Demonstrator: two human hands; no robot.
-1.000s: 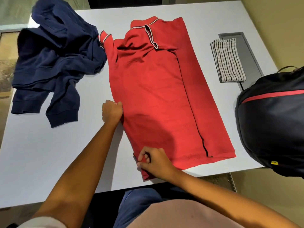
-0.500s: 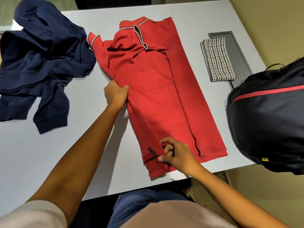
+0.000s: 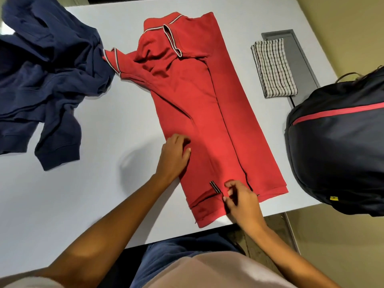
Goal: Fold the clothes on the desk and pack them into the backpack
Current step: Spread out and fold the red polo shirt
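White desk (image 3: 62, 204): the work surface that bears all the garments. Red polo shirt (image 3: 207, 111): the landmark. It lies lengthwise on the desk, collar at the far end and hem at the near edge, with both long sides folded inward over the body. One short sleeve with striped trim sticks out at its far left. Navy sweatshirt (image 3: 47, 75): an unfolded, crumpled heap left of the shirt, touching that sleeve. Backpack (image 3: 336, 154): dark with a red stripe, right of the shirt, overhanging the desk's right edge just beside the shirt's hem corner. Grey panel (image 3: 299, 65): a recessed strip in the desk, far right of the shirt's collar end. Checked cloth (image 3: 273, 67): folded, lying partly on that panel and apart from the shirt. Left hand (image 3: 175, 156): set on the shirt's left folded edge, fingers bent and thumb on the fabric; whether it grips or only presses cannot be told. Right hand (image 3: 242, 201): at the shirt's hem, with thumb and forefinger pinching the fabric. Striped tab (image 3: 214, 187): a small dark trim on the hem, just left of that pinch.
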